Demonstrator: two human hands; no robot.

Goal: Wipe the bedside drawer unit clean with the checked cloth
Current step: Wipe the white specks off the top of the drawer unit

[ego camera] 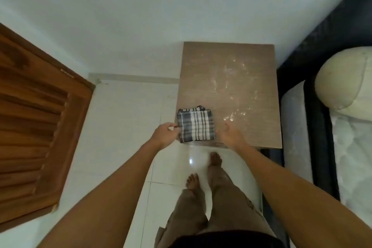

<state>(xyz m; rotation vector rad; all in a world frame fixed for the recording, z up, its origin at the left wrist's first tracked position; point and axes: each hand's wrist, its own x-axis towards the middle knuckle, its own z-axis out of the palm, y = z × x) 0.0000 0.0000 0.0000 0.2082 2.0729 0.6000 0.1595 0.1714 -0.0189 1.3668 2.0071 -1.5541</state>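
The bedside drawer unit [227,66] has a brown wood-grain top with white dusty specks scattered over its right half. A folded grey-and-white checked cloth [194,126] lies flat on its near left corner. My left hand [165,134] pinches the cloth's left edge between thumb and fingers. Just right of the cloth, my right hand [231,135] hovers over the top's front edge with fingers apart, holding nothing.
A white wall [141,16] backs the unit. A bed with a dark frame [314,127], white mattress and cream pillow [346,80] stands close on the right. A wooden louvred door [36,127] is at left. My bare feet stand on glossy white floor tiles [128,127].
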